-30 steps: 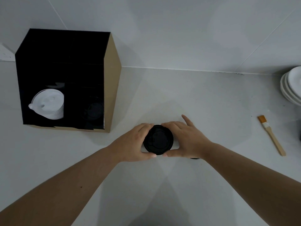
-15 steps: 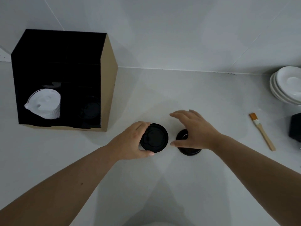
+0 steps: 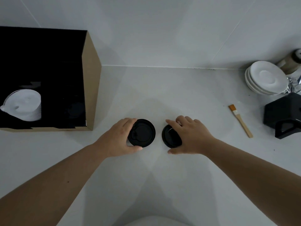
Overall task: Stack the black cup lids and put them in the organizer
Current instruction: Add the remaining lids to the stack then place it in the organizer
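A black cup lid, or a stack of them, (image 3: 142, 132) rests on the white counter in the middle, and my left hand (image 3: 118, 139) grips it by its left rim. Just to its right lies a second black lid (image 3: 170, 136), half covered by my right hand (image 3: 189, 136), whose fingers curl over its rim. The two lids are a little apart. The organizer (image 3: 91, 79), a cardboard box with a black inside, stands at the left. Its right compartment holds dark lids (image 3: 75, 110) that are hard to make out.
A stack of white lids (image 3: 24, 105) fills the organizer's left compartment. At the right are a stack of white saucers (image 3: 267, 79), a wooden brush (image 3: 241, 121) and a black stand (image 3: 285, 115). A white wall rises behind the counter.
My right hand has left the lid that both hands held and moved right onto a second lid. My left hand still holds the first one. The view has shifted right.
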